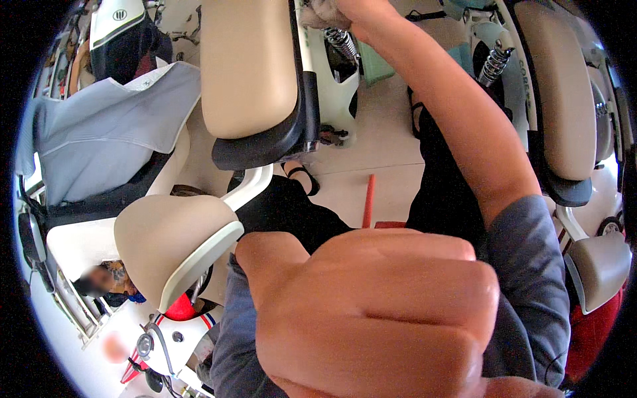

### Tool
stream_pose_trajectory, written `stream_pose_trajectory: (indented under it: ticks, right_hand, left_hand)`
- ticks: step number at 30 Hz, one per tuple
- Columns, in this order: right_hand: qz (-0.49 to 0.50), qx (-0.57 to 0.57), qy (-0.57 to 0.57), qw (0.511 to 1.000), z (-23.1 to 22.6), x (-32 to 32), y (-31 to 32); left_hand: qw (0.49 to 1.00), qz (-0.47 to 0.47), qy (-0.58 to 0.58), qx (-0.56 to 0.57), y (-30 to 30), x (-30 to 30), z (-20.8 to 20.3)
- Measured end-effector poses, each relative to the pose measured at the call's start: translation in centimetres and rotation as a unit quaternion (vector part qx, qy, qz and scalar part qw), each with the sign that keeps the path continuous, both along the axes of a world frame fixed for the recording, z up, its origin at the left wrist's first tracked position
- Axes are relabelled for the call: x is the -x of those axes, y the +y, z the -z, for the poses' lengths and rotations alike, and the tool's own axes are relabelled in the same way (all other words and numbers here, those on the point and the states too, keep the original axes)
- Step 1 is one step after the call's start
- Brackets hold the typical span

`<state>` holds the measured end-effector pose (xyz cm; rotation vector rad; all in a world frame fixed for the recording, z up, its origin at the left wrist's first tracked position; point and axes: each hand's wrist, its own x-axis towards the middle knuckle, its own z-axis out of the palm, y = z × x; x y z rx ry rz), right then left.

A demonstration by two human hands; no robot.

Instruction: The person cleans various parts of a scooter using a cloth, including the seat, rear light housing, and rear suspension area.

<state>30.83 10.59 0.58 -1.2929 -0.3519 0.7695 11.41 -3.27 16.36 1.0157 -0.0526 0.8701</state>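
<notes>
Close to the camera, my left hand (378, 312) is raised with its back showing and its fingers curled in. The palm side is hidden, so I cannot see whether anything is in it. My right arm stretches up to the top edge, where my right hand (361, 8) is partly cut off. It is closed on a crumpled greyish cloth (325, 13), against the side of an electric scooter. That scooter has a long beige seat (249, 66), a beige backrest (169, 245) and a white side panel (332, 99) beside a coil shock absorber (342, 43).
A second scooter with a beige seat (557, 86) and a shock absorber (496, 63) stands at the right. A grey fabric cover (119, 132) drapes over another scooter at the left. Between my legs, a red bar (369, 199) stands above the tiled floor (365, 156). A white-and-red vehicle (176, 341) is lower left.
</notes>
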Motion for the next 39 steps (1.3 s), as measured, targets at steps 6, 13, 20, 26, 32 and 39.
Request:
stream_pose_trajectory:
  ticks: [6,13,20,26,32,39]
  right_hand:
    - [-0.027,-0.045,0.061,0.997,0.2,-0.2,-0.2]
    - [-0.044,-0.078,0.132,0.987,-0.4,0.1,-0.2]
    - [-0.041,-0.074,0.072,0.994,0.8,-0.3,0.2]
    - [-0.051,-0.041,0.073,0.995,0.1,-0.4,-0.6]
    - [-0.036,-0.034,0.082,0.995,-0.6,0.2,-0.4]
    - [-0.039,-0.046,0.070,0.996,0.4,0.1,0.3]
  left_hand:
    - [0.995,-0.003,0.043,-0.090,0.3,1.5,0.8]
    - [0.992,0.103,0.048,-0.047,2.5,1.2,-1.5]
    - [0.985,0.086,0.058,0.140,0.8,0.9,-2.3]
    - [0.978,0.089,0.055,0.180,-0.3,-0.4,-3.6]
    - [0.972,0.095,-0.054,0.207,-2.3,0.9,-0.8]
    - [0.955,0.267,0.030,0.125,2.3,1.1,-1.2]
